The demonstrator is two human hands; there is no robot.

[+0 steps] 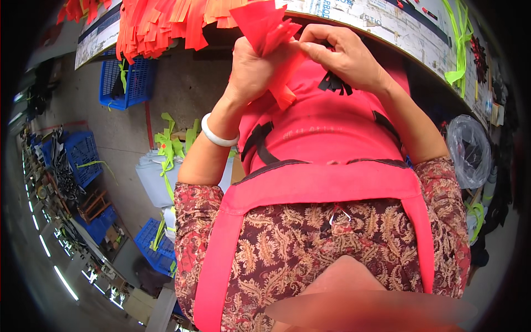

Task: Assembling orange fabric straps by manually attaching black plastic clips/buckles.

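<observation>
A bunch of red-orange fabric strips (264,25) is gripped in my left hand (248,69), fanning out above the fist and hanging below it over the pink apron (326,133). Close beside it, my right hand (348,58) is closed, thumb and forefinger pinched together at the edge of the red strips. A small bunch of black strips (335,84) hangs out under the right palm, apparently held by the curled fingers. What lies between the pinching fingertips is too small to make out. Both hands are near the table's front edge.
Many orange-red strips (166,25) hang over the edge of the white-topped table (370,16). Yellow-green strips (458,50) drape at the right. Blue crates (138,83) stand on the floor at the left. A clear plastic bag (468,149) hangs at the right.
</observation>
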